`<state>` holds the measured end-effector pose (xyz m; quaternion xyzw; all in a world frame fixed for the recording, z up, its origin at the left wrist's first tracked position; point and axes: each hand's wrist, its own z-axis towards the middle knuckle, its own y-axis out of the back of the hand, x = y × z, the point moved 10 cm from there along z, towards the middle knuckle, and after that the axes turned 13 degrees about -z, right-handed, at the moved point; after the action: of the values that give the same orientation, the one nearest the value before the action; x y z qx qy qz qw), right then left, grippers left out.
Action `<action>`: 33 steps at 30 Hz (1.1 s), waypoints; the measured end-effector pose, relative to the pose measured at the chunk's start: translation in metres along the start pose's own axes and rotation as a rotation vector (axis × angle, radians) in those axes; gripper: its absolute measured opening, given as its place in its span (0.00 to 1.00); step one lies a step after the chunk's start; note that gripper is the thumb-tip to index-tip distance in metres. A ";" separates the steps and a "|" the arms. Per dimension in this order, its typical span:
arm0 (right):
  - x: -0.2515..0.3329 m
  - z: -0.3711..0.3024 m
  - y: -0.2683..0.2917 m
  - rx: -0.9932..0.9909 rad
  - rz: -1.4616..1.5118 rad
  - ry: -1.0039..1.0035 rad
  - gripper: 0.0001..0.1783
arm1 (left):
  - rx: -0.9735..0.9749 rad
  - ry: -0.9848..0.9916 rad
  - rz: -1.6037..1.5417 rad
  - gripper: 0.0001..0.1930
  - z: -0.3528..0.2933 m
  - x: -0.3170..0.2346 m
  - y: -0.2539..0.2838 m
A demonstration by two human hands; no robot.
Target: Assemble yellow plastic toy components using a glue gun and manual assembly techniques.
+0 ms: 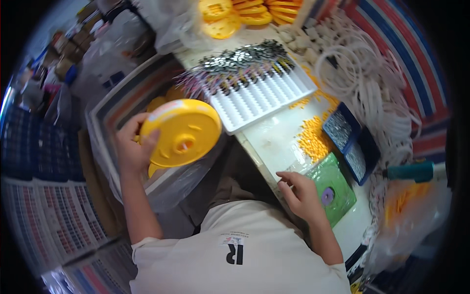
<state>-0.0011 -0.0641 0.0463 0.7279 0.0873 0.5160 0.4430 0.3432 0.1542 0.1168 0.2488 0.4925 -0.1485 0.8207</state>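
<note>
My left hand (131, 152) grips the edge of a round yellow plastic piece (198, 130), disc-shaped with a small hub in its middle. The piece is held up over a box lined with clear plastic (110, 169), in which more yellow pieces partly show. At the table's near edge, my right hand (304, 198) is open, its thumb and fingers loosely apart with nothing seen in them. Beside it lies a flat green block (335, 181) with a purple ring (327, 196) set in it.
A white ribbed tray (259, 100) carries bundled wired parts (245, 61). Small yellow pieces (313, 139) lie heaped near blue bins (338, 128) of small metal parts. White tubing (387, 117) piles up along the right. Yellow housings (218, 17) stand at the far edge.
</note>
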 end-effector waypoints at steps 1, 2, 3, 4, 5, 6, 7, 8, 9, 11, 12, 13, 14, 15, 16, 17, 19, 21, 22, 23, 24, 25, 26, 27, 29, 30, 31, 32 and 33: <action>0.000 0.002 -0.005 0.021 -0.072 -0.018 0.14 | -0.029 0.008 0.011 0.19 0.000 0.013 0.017; 0.001 0.004 -0.009 0.034 -0.077 -0.004 0.14 | -0.146 0.147 -0.060 0.20 -0.002 0.040 0.039; 0.005 0.005 -0.012 0.037 -0.150 0.046 0.13 | -0.260 0.283 -0.134 0.21 -0.006 0.071 0.060; 0.010 0.004 -0.016 0.042 -0.221 0.102 0.12 | -0.282 0.288 -0.131 0.21 -0.012 0.107 0.087; 0.013 0.006 -0.020 0.049 -0.263 0.124 0.11 | -0.321 0.311 0.002 0.20 -0.021 0.159 0.120; 0.017 0.010 -0.023 0.060 -0.268 0.143 0.11 | -0.359 0.338 0.133 0.20 -0.032 0.198 0.138; 0.016 0.011 -0.024 0.059 -0.272 0.117 0.11 | -0.367 0.345 0.126 0.20 -0.043 0.218 0.132; 0.015 0.014 -0.026 0.060 -0.271 0.096 0.10 | -0.358 0.449 0.338 0.22 -0.061 0.237 0.132; 0.015 0.015 -0.026 0.061 -0.282 0.101 0.10 | -0.340 0.550 0.540 0.23 -0.075 0.257 0.129; 0.015 0.015 -0.029 0.035 -0.309 0.104 0.10 | -0.316 0.605 0.602 0.24 -0.114 0.308 0.129; 0.017 0.016 -0.032 0.045 -0.315 0.116 0.10 | -0.272 0.657 0.662 0.26 -0.128 0.327 0.129; 0.015 0.015 -0.032 0.031 -0.332 0.107 0.10 | -0.273 0.667 0.651 0.26 -0.131 0.327 0.118; 0.013 0.015 -0.030 0.017 -0.348 0.100 0.10 | -0.196 0.739 0.677 0.26 -0.132 0.322 0.096; 0.010 0.016 -0.033 0.026 -0.360 0.102 0.10 | -0.118 0.811 0.702 0.26 -0.136 0.324 0.080; 0.011 0.016 -0.032 -0.010 -0.339 0.105 0.09 | -0.134 0.828 0.700 0.26 -0.143 0.328 0.081; 0.011 0.015 -0.031 -0.046 -0.320 0.105 0.08 | -0.117 0.804 0.683 0.26 -0.144 0.335 0.078; 0.011 0.016 -0.035 -0.046 -0.332 0.112 0.07 | -0.110 0.797 0.660 0.26 -0.145 0.347 0.074; 0.014 0.017 -0.035 -0.052 -0.359 0.110 0.07 | -0.065 0.807 0.636 0.26 -0.140 0.361 0.060; 0.011 0.017 -0.034 -0.055 -0.358 0.079 0.07 | -0.064 0.818 0.624 0.26 -0.138 0.362 0.054; 0.008 0.018 -0.034 -0.057 -0.354 0.051 0.07 | -0.047 0.850 0.627 0.26 -0.138 0.358 0.053; 0.007 0.019 -0.037 -0.044 -0.364 0.053 0.07 | -0.029 0.883 0.630 0.26 -0.139 0.359 0.050; 0.007 0.020 -0.040 -0.045 -0.341 0.058 0.06 | -0.040 0.900 0.626 0.26 -0.145 0.364 0.055; 0.006 0.022 -0.042 -0.045 -0.317 0.065 0.06 | 0.008 0.883 0.631 0.27 -0.150 0.370 0.056; 0.003 0.022 -0.044 -0.026 -0.321 0.077 0.06 | 0.055 0.867 0.635 0.27 -0.154 0.375 0.056; -0.005 0.019 -0.042 -0.060 -0.334 0.070 0.06 | 0.090 0.908 0.649 0.27 -0.148 0.375 0.043; -0.007 0.018 -0.045 -0.044 -0.339 0.080 0.06 | 0.134 0.929 0.668 0.27 -0.145 0.375 0.035; -0.012 0.017 -0.044 -0.039 -0.325 0.051 0.06 | 0.150 0.933 0.660 0.28 -0.143 0.378 0.031; -0.016 0.018 -0.043 -0.036 -0.311 0.021 0.06 | 0.143 0.942 0.653 0.28 -0.145 0.377 0.034; -0.016 0.020 -0.044 -0.031 -0.319 0.027 0.06 | 0.140 0.944 0.650 0.27 -0.146 0.376 0.037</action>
<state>0.0230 -0.0582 0.0020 0.6910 0.1998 0.4500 0.5292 0.4306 0.2664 -0.2621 0.4803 0.6926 0.2059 0.4972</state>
